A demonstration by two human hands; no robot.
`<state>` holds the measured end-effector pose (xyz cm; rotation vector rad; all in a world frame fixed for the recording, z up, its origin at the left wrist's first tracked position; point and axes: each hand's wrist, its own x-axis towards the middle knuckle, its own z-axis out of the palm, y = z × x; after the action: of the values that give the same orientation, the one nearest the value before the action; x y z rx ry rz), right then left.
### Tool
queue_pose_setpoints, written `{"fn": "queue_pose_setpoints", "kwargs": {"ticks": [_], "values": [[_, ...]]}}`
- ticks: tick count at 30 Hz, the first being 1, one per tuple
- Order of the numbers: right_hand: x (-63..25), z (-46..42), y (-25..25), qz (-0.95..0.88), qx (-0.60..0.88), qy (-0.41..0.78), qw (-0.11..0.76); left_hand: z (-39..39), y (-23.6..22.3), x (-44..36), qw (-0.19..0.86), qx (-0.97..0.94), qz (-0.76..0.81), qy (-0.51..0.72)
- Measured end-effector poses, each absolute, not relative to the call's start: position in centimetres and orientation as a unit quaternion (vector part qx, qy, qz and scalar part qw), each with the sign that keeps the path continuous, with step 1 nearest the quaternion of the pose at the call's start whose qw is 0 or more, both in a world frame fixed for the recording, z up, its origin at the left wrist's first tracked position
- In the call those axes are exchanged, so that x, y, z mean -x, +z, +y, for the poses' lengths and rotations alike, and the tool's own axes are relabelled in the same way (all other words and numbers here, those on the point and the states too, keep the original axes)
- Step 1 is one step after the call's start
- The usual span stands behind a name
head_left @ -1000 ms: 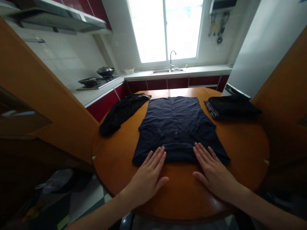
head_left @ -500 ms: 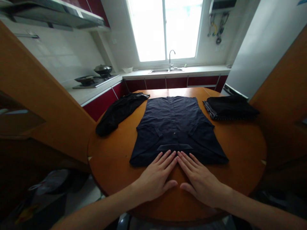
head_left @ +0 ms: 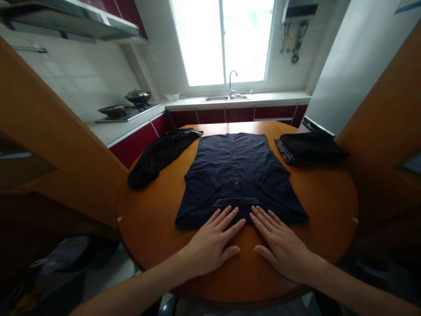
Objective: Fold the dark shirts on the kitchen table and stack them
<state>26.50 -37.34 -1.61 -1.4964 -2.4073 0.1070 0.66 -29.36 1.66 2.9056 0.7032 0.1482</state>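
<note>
A dark navy shirt (head_left: 235,166) lies flat on the round wooden table (head_left: 148,228), its sleeves folded inward over the body. One small button and the collar band show near its close edge. My left hand (head_left: 213,239) rests palm down with fingers stretched onto that near edge, left of the middle. My right hand (head_left: 279,241) lies the same way on the right of the middle, a gap between the two. Both thumbs are over bare wood. Neither hand grips the cloth.
Black clothing (head_left: 161,153) lies lengthwise at the table's left. Folded dark clothes (head_left: 312,148) are stacked at the right. Beyond the table are a counter with a sink (head_left: 217,98), and a stove with a lidded pan (head_left: 138,95). Wooden panels flank both sides.
My hands have moved apart along the shirt's near edge, opening a gap between the fingertips. The view has shifted slightly; the shirt lies as before.
</note>
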Motion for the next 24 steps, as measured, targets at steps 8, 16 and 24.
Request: {"fn": "queue_pose_setpoints", "kwargs": {"ticks": [8, 16, 24], "values": [[-27.7, -38.0, -2.1, -0.825, 0.544, 0.028, 0.15, -29.4, 1.2, -0.5, 0.078, -0.967, 0.235, 0.06], [-29.7, -39.2, -2.8, -0.804, 0.577, -0.016, 0.146, -29.3, 0.6, 0.8, 0.056, -0.963, 0.26, 0.046], [-31.6, -40.3, -3.4, -0.781, 0.602, -0.037, 0.159, -29.8, 0.0, 5.0, 0.001, -0.944, 0.325, 0.053]]}}
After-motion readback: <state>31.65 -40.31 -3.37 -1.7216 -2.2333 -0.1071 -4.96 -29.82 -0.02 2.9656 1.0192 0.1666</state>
